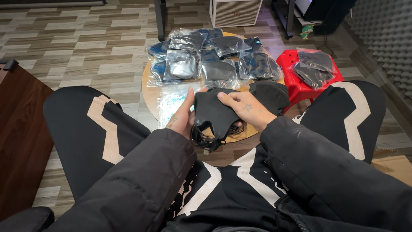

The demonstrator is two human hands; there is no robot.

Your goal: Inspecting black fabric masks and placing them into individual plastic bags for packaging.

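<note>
- Black face mask (213, 112) clamped between left hand (183, 115) and right hand (241, 107), near edge of round wooden table (150, 99), over the lap.
- Loose black mask stack (271, 95) just right of it.
- Far side: clear plastic bags (206, 58) piled up with dark masks inside, too overlapped to count.
- Red stool (296, 86) at right, two more bagged masks (315, 65) on top.

You see clear plastic packages of dark masks (206, 58) on the round table, and two more such packages (315, 66) on the red stool.
</note>
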